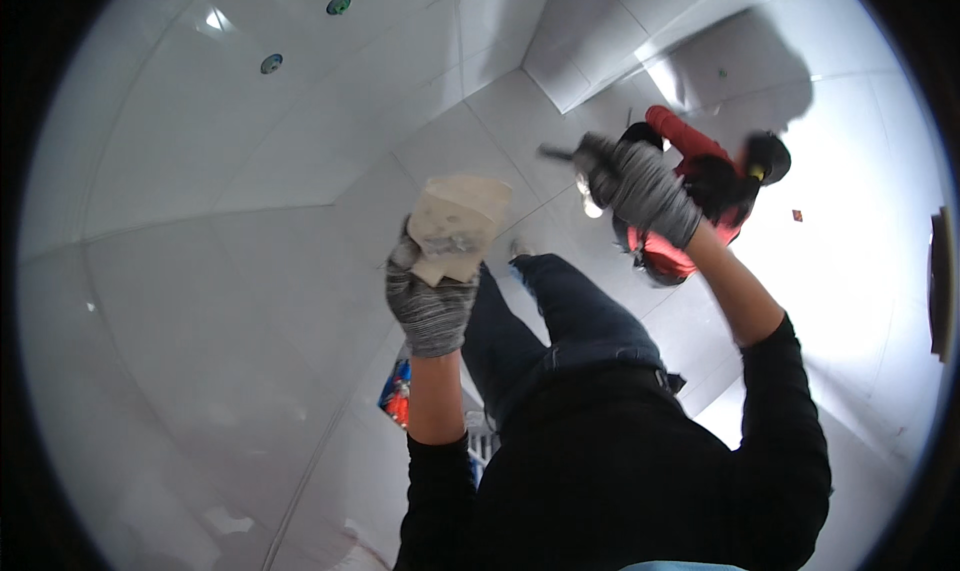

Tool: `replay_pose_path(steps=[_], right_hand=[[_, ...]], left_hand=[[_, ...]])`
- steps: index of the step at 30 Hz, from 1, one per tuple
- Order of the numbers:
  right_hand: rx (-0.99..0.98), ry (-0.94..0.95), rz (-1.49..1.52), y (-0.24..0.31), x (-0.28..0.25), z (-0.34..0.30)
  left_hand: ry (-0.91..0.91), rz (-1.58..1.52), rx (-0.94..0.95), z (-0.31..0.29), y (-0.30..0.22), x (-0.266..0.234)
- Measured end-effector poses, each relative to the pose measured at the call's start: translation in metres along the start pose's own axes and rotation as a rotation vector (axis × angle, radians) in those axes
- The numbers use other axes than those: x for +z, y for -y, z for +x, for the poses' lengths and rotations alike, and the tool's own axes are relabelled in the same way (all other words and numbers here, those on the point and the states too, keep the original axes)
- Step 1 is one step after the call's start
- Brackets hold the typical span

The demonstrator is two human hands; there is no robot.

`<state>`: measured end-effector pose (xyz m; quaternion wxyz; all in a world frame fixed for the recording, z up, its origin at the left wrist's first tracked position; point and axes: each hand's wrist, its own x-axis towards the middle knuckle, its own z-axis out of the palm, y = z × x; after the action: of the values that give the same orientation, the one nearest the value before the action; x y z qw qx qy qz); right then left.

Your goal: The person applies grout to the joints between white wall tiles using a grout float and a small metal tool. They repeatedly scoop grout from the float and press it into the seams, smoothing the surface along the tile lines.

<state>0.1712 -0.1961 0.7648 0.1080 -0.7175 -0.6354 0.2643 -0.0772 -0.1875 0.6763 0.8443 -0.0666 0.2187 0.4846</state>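
Pale tiles (pixel 300 161) covered the surfaces all around, with thin joint lines that bent toward the dark round rim of the view. Two small round greenish fittings (pixel 339 5) sat in the upper left of the frame, and strong light washed out the right side, where a small reddish square (pixel 797 215) showed on the white.

Left of centre, the person's left hand (pixel 430 306), in a grey knitted glove, was closed round the lower part of a beige piece (pixel 462 216). That piece stood up above the hand, roughly four-sided, with grey smudges across its middle; its material could not be told.

Right of centre and higher, the right hand (pixel 640 186), gloved alike, was curled round a dark tool (pixel 556 152), whose slim end stuck out toward the left. Blur hid the tool's exact kind. The two hands were well apart.

Behind the right hand, partly covered by it, a co-worker in red (pixel 690 139) was bent low, and a dark shadow (pixel 785 66) fell on the surface at upper right. Beside the left forearm, at lower centre-left, lay a brightly coloured package (pixel 396 396) in blue and red.
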Motion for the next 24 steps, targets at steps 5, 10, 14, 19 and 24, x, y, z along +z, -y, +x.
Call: replay_pose_path(steps=[5, 10, 14, 19, 24], right_hand=[[0.071, -0.13, 0.24, 0.033, -0.017, -0.002], [-0.353, -0.198, 0.084, 0.071, -0.011, 0.021], [-0.389, -0.1, -0.082, 0.081, -0.011, 0.029], [-0.484, -0.141, -0.135, 0.081, -0.015, 0.029], [-0.453, -0.151, -0.125, 0.072, -0.019, 0.026]], left_hand=[[0.08, 0.415, 0.081, -0.002, -0.05, 0.015], [0.286, 0.423, -0.114, 0.019, -0.077, 0.047], [0.36, 0.416, -0.215, 0.02, -0.082, 0.061], [0.366, 0.337, -0.305, 0.019, -0.085, 0.069], [0.329, 0.4, -0.31, 0.019, -0.089, 0.078]])
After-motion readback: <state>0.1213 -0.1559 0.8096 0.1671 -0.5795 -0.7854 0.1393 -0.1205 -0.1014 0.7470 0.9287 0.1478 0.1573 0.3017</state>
